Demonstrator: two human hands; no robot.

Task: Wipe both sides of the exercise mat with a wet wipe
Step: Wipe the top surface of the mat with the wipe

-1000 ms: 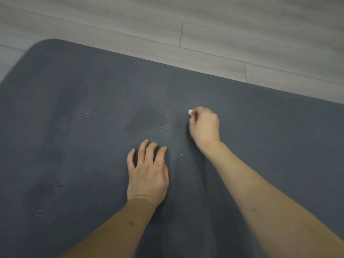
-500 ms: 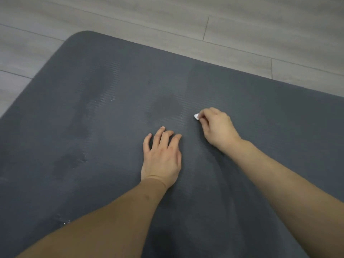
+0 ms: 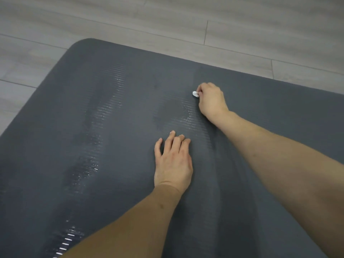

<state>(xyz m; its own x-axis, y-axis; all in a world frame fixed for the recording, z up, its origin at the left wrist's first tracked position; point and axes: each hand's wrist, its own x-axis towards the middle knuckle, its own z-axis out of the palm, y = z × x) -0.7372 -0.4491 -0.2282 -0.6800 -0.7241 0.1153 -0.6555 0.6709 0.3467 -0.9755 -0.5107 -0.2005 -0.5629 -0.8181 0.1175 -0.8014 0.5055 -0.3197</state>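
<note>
On the dark grey ribbed foam mat [image 3: 115,138], the left hand [image 3: 173,162] presses flat with straight fingers; the right hand's [image 3: 211,100] curled fingers pinch what seems a small white wet wipe [image 3: 195,94].

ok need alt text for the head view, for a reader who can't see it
A right hand pinches a small white wipe against a dark grey mat while the left hand rests flat on the mat nearer the viewer. Shiny wet streaks cross the mat, which lies on a pale wood-look floor.
</note>
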